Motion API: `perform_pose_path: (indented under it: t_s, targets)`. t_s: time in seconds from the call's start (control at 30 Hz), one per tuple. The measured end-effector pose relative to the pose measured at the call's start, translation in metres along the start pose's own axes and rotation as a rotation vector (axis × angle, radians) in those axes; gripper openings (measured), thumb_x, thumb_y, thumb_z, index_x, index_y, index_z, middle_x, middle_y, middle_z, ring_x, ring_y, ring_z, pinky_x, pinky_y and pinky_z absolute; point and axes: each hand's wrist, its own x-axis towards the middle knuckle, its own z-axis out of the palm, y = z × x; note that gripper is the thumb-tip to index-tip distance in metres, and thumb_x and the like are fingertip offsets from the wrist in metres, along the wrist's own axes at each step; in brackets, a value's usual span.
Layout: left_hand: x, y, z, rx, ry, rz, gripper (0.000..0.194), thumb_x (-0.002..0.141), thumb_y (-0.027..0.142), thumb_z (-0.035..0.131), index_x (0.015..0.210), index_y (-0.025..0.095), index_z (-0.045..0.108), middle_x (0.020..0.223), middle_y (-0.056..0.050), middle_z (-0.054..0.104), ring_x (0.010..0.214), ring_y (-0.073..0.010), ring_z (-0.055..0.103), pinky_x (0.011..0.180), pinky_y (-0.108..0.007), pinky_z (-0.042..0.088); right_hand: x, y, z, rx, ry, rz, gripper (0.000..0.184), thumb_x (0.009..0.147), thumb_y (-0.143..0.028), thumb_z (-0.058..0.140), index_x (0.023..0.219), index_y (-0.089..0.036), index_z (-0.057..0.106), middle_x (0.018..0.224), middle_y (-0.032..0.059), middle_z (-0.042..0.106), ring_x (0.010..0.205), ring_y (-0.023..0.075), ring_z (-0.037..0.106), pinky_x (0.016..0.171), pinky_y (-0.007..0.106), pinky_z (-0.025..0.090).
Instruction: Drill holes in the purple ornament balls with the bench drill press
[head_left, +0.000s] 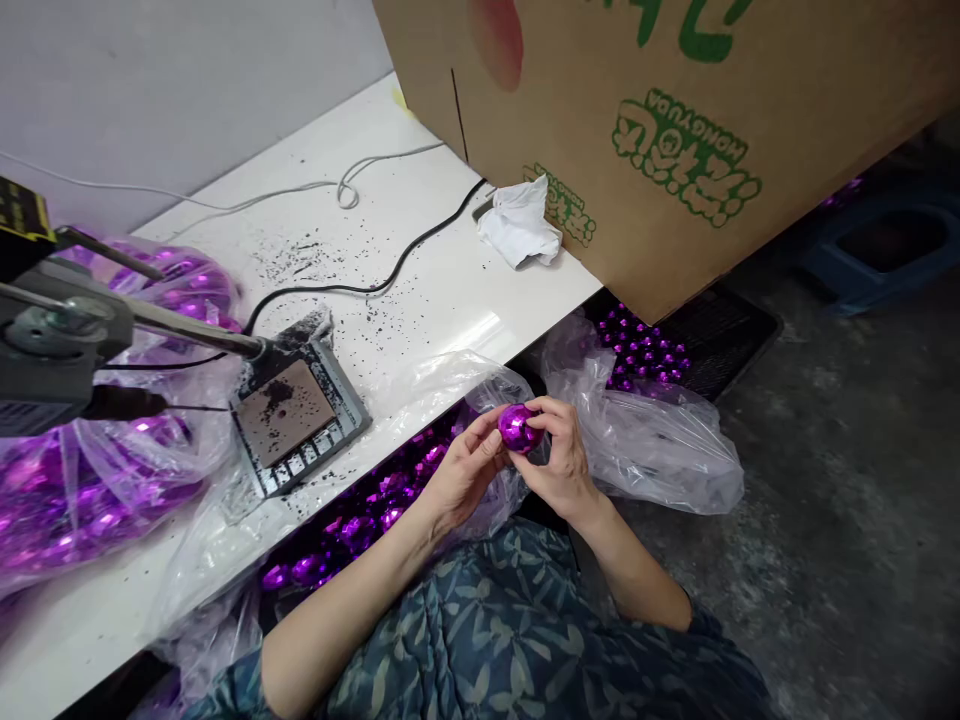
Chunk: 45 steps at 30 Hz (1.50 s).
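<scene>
A shiny purple faceted bauble [517,428] is held up between my two hands, just off the table's front edge. My left hand [469,468] grips its left side with thumb and fingers. On the other side, my right hand [561,455] has its fingertips and thumb closed around the bauble. Below my left forearm, more purple baubles [356,530] lie in a dark container lined with clear plastic. A small drill press stands at the left, its thin bit [199,408] pointing toward a brown block [283,412] strewn with dark shavings on the press base [349,405].
A clear bag of purple baubles [97,490] lies on the white table [442,270] at left. A large cardboard box [585,120] stands at the back right, beside a crumpled white cloth [521,222]. Cables cross the table. Small purple pieces [641,345] and plastic film [660,445] are at right.
</scene>
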Motion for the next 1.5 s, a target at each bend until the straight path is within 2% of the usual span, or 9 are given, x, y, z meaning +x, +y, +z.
perform_pose_path:
  t_s: [0.13,0.33,0.5,0.67,0.87,1.0,1.3,1.4,1.5]
  targets:
    - [-0.001,0.003,0.0,-0.024,-0.02,0.003,0.047,0.074,0.035,0.091,0.115,0.02,0.075,0.11,-0.005,0.075,0.095,-0.0133,0.069,0.094,-0.026,0.051,0.002,-0.001,0.001,0.002,0.012,-0.048,0.053,0.079,-0.014,0.07,0.122,-0.025,0.042,0.115,0.0062,0.062,0.113,0.0168,0.061,0.097,0.04,0.058]
    - [-0.008,0.007,0.002,0.004,-0.037,0.01,0.05,0.074,0.038,0.091,0.116,0.02,0.072,0.11,-0.005,0.074,0.102,-0.0167,0.069,0.098,-0.029,0.05,-0.002,0.0,0.002,-0.034,0.028,-0.128,0.057,0.078,-0.016,0.073,0.127,-0.024,0.045,0.117,0.0074,0.065,0.115,0.0171,0.063,0.105,0.047,0.058]
    - [-0.02,0.017,-0.003,0.02,0.004,0.044,0.054,0.07,0.035,0.094,0.114,0.021,0.068,0.103,-0.002,0.073,0.09,-0.0112,0.067,0.085,-0.022,0.051,-0.007,-0.004,0.009,0.009,0.001,-0.194,0.051,0.079,-0.015,0.072,0.123,-0.025,0.047,0.126,0.0086,0.066,0.123,0.0178,0.064,0.106,0.048,0.059]
    - [-0.048,0.029,-0.031,0.085,0.073,0.091,0.051,0.071,0.03,0.093,0.113,0.02,0.065,0.102,-0.002,0.072,0.087,-0.0117,0.066,0.079,-0.021,0.052,-0.011,-0.024,0.034,0.166,-0.096,-0.243,0.046,0.078,-0.013,0.074,0.112,-0.024,0.045,0.133,0.0114,0.065,0.128,0.0187,0.064,0.108,0.049,0.058]
    - [-0.072,0.025,-0.067,0.124,0.171,0.344,0.06,0.063,0.023,0.097,0.114,0.021,0.065,0.11,-0.003,0.069,0.097,-0.0131,0.067,0.089,-0.022,0.053,-0.008,-0.053,0.06,0.345,-0.154,-0.186,0.063,0.077,-0.017,0.076,0.129,-0.023,0.04,0.127,0.0143,0.066,0.124,0.0188,0.066,0.095,0.041,0.064]
    - [-0.079,0.027,-0.079,0.123,0.182,0.442,0.06,0.063,0.027,0.097,0.113,0.022,0.065,0.111,-0.002,0.068,0.096,-0.0127,0.067,0.088,-0.022,0.054,-0.001,-0.068,0.072,0.398,-0.166,-0.205,0.066,0.078,-0.015,0.074,0.132,-0.023,0.037,0.127,0.0145,0.067,0.123,0.0186,0.067,0.098,0.042,0.063]
    - [-0.104,0.039,-0.1,0.003,0.167,0.449,0.064,0.063,0.033,0.098,0.117,0.022,0.065,0.116,-0.005,0.069,0.103,-0.0155,0.068,0.095,-0.025,0.053,0.0,-0.097,0.094,0.377,-0.164,-0.33,0.071,0.077,-0.013,0.074,0.133,-0.027,0.032,0.133,0.0133,0.067,0.126,0.0178,0.066,0.102,0.044,0.06]
    - [-0.113,0.038,-0.109,-0.018,0.177,0.465,0.064,0.064,0.033,0.097,0.117,0.021,0.064,0.115,-0.005,0.07,0.103,-0.0158,0.068,0.096,-0.026,0.053,-0.003,-0.105,0.097,0.323,-0.234,-0.346,0.066,0.079,-0.016,0.073,0.133,-0.027,0.037,0.134,0.0126,0.066,0.127,0.0184,0.066,0.103,0.044,0.06]
    - [-0.121,0.033,-0.127,0.086,0.269,0.455,0.061,0.067,0.038,0.094,0.117,0.02,0.063,0.111,-0.006,0.071,0.1,-0.0179,0.069,0.094,-0.03,0.055,-0.009,-0.105,0.102,0.264,-0.383,-0.341,0.054,0.081,-0.024,0.074,0.128,-0.024,0.047,0.133,0.0124,0.066,0.125,0.0181,0.065,0.102,0.04,0.06]
